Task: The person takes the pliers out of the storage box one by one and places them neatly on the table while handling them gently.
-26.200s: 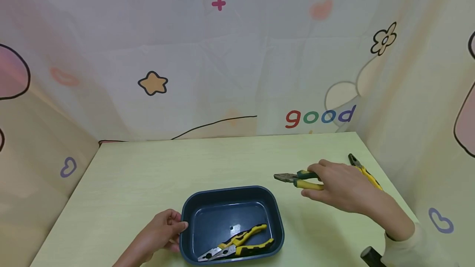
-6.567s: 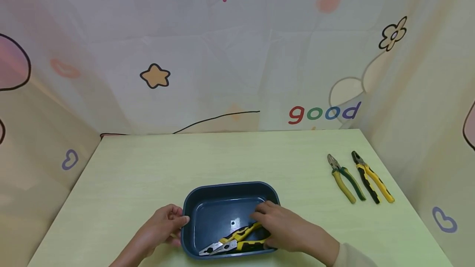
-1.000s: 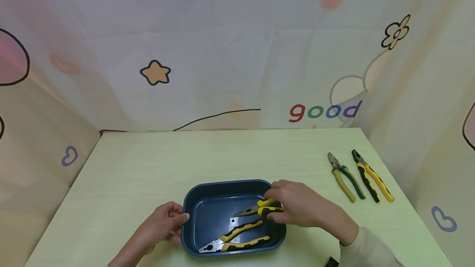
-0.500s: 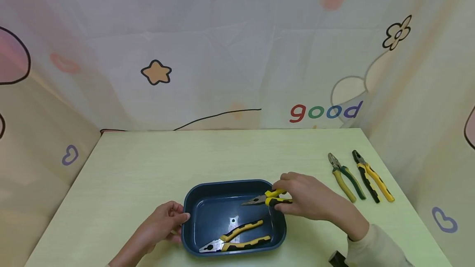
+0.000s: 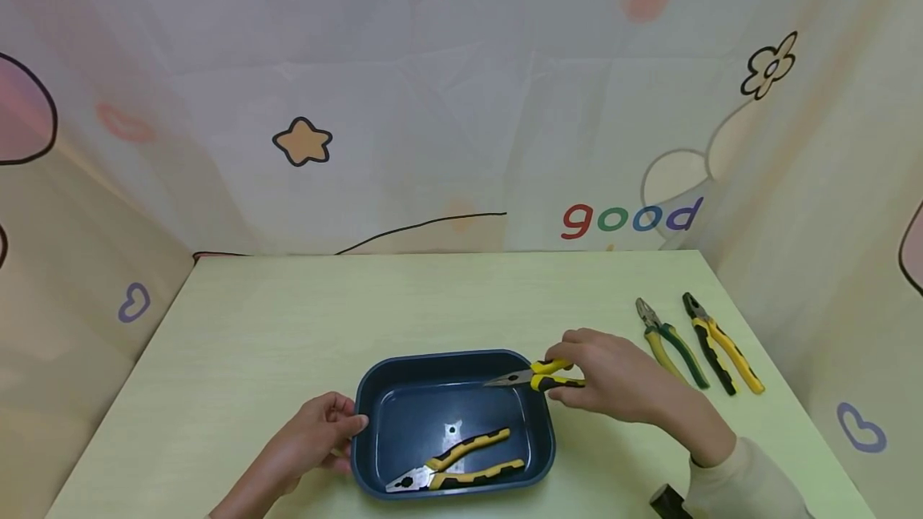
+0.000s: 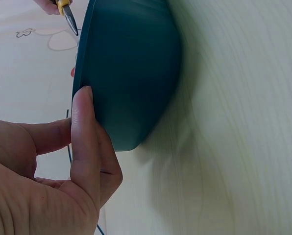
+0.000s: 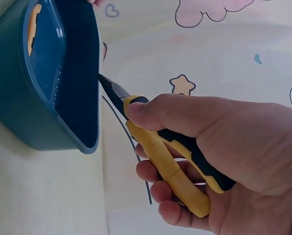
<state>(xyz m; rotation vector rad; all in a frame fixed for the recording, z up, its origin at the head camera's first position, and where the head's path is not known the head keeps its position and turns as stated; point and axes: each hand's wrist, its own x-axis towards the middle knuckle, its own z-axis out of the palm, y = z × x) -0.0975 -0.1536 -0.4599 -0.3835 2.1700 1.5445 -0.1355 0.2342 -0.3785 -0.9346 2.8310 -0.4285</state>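
Observation:
My left hand (image 5: 317,437) pinches the left rim of a dark blue plastic tray (image 5: 418,357), thumb inside and fingers outside, as the left wrist view also shows. My right hand (image 5: 613,375) grips a pair of needle-nose pliers (image 7: 160,161) by its yellow and black handles. The slim jaws point left, over the tray's right rim in the head view. Inside the tray lies a pair of combination pliers (image 5: 440,472) with silver jaws and yellow-black handles spread apart.
To the right on the pale table (image 5: 274,319) lie green-handled pliers (image 5: 667,343) and yellow-black pliers (image 5: 721,343), side by side. A patterned curtain (image 5: 433,142) encloses the table at back and sides. A dark cylindrical end (image 5: 667,499) shows beside the right sleeve.
Earlier, two pliers lay together in the tray; my right hand has since lifted the needle-nose pair. Over the last second it moves up and right. The left hand stays on the rim.

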